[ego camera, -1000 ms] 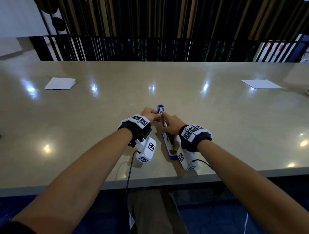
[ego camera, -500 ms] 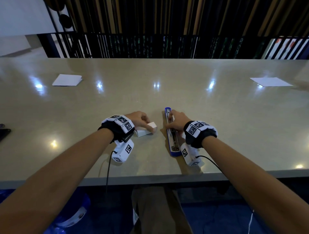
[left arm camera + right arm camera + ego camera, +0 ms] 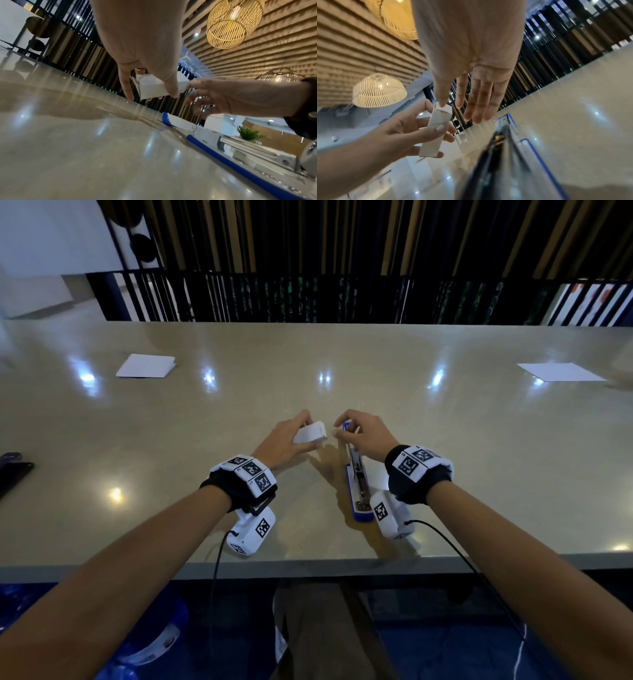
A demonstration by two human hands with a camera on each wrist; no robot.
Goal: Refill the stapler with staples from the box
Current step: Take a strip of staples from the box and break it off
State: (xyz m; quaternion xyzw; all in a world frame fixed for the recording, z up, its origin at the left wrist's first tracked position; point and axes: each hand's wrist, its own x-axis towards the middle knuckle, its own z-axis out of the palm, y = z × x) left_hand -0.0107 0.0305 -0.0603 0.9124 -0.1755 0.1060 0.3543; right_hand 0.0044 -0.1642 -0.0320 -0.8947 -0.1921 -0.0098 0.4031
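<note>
My left hand grips a small white staple box a little above the table. In the left wrist view its fingers and thumb wrap the box. My right hand hovers just right of the box with its fingers straight, and its thumb tip touches the box's end flap. The blue stapler lies opened flat on the table under the right wrist, its metal staple channel facing up. Whether the channel holds staples is not visible.
The beige table has its front edge close to my wrists. A folded white paper lies far left and a white sheet far right. A dark object sits at the left edge.
A second ago both hands were at the stapler. The left hand then took the box from the table, lifted it and brought it rightward. The right hand left the stapler and rose to the box's end.
</note>
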